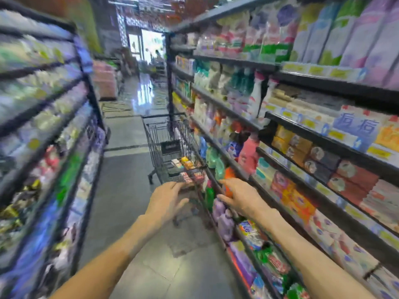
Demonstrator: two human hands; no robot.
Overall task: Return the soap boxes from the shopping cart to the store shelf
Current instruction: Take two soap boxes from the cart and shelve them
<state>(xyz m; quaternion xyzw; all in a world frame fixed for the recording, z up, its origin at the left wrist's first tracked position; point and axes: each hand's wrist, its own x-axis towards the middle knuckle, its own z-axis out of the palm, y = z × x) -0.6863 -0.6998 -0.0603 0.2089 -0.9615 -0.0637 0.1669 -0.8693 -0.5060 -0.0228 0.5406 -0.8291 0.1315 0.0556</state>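
Your left hand (166,201) is stretched out toward the near end of the shopping cart (172,147), fingers extended and loosely spread, holding nothing. The fingertips overlap the cart's near rim in the view, but motion blur means I can't tell if they touch it. Your right hand (239,197) is out just beside it on the shelf side, fingers straight and apart, also holding nothing — it sits in front of the bottles on the lower shelf, contact unclear.

The soap boxes (185,164) are in the cart: a small cluster of orange, yellow and pinkish packs lying in the near part of the basket. The cart is a black wire one, parked in the aisle tight against the right-hand store shelf (323,134).

That shelf carries stacked soap packs (302,152) on its middle tiers, well to the right of your right hand, with spray bottles and detergent pouches further down the aisle. Another shelving unit (43,126) runs along the left — heavily blurred, contents unreadable. Grey tiled floor (129,190) between them.
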